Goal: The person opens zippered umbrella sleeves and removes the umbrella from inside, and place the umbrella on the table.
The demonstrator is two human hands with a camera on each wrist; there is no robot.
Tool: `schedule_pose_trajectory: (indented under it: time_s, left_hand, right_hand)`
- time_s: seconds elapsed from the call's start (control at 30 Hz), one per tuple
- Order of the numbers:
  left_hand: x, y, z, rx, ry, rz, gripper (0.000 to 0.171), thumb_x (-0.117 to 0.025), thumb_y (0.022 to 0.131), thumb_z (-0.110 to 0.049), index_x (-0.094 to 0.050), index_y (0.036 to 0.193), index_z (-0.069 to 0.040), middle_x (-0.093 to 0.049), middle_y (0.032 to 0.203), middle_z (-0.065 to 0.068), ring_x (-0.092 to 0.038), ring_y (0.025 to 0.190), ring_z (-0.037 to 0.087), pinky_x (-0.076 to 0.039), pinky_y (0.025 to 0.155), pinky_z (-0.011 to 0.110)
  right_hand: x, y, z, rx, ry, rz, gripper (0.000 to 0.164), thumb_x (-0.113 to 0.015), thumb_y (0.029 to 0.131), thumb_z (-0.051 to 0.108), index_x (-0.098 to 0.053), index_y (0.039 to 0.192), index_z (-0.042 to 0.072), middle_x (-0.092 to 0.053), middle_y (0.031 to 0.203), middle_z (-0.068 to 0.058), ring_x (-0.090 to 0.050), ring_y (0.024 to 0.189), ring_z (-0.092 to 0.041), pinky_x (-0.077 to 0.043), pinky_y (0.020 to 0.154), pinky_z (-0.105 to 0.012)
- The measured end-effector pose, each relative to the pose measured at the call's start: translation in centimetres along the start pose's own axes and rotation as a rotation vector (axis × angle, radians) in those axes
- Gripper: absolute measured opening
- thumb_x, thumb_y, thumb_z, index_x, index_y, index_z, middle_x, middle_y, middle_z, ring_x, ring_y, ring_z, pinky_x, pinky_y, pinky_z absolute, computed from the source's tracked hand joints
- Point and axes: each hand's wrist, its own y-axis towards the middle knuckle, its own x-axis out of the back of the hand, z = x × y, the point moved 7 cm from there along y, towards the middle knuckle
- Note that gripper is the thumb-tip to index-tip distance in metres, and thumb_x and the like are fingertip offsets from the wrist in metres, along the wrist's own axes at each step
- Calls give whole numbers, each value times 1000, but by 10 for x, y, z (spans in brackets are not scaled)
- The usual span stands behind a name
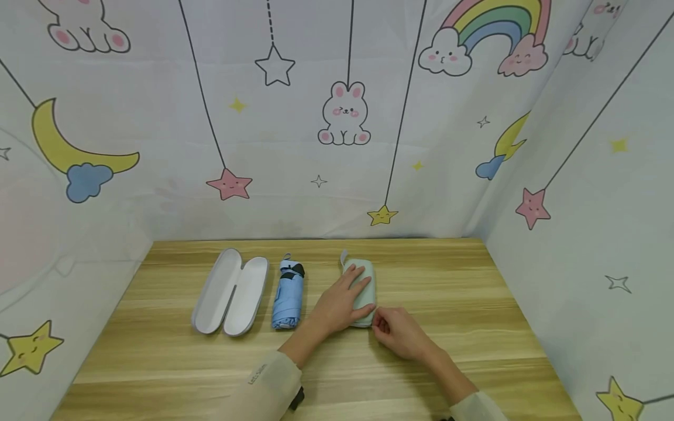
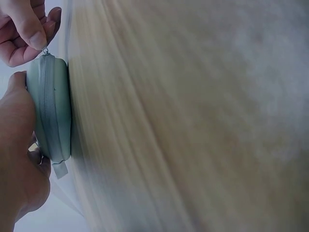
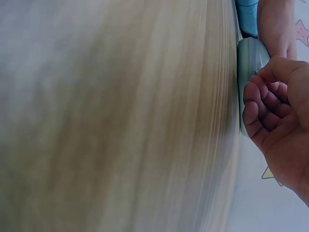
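Observation:
A pale green zippered case (image 1: 365,298) lies flat on the wooden table, its small fabric loop (image 1: 344,256) pointing away from me. My left hand (image 1: 337,307) rests over it with fingers spread across the top and the thumb by its near end. At the near right corner, my right hand (image 1: 401,333) pinches the small zipper pull (image 2: 46,50) between thumb and index finger, the other fingers curled in. In the left wrist view the zipper track (image 2: 47,96) runs closed along the visible side of the case.
Left of the green case lies a folded blue umbrella (image 1: 288,298) with a dark end. Farther left, a glasses case (image 1: 247,298) lies unfolded with its pale inside up. A printed white cloth (image 1: 295,204) hangs along the back and sides of the table (image 1: 447,280).

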Motion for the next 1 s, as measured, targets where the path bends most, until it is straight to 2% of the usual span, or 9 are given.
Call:
schedule_pose_trajectory:
  time_s: [0.3,0.57,0.77,1.0]
  left_hand:
    - [1,0,-1,-14,-1,-10,70,-57,106,-56,-46,161,-14,-33,171,11,-23,160,32,-37,122,46]
    - [2,0,-1,-3,-3,-18,70,-59,105,-56,-48,161,-14,-33,170,10,-23,160,31,-40,120,47]
    - [1,1,-1,-13,-19,-18,71,-60,105,-55,-48,160,-13,-34,170,11,-23,160,32,-39,120,47]
    - [0,1,-1,8,2,-8,70,-59,105,-56,-47,161,-15,-33,171,9,-22,161,30,-37,122,45]
  right_hand:
    - [-5,0,1,-25,19,36,16,-70,93,-1,-66,89,14,-60,76,12,-54,66,1,-50,58,-22]
    - [-4,0,7,-4,21,21,17,-72,92,-2,-67,89,14,-63,77,11,-56,67,2,-52,60,-22]
    - [-7,0,11,7,39,21,15,-72,92,-2,-68,90,12,-65,77,10,-58,67,2,-53,60,-21]
    - [-8,1,11,2,35,24,15,-72,92,-1,-67,90,12,-64,77,10,-57,67,2,-52,60,-22]
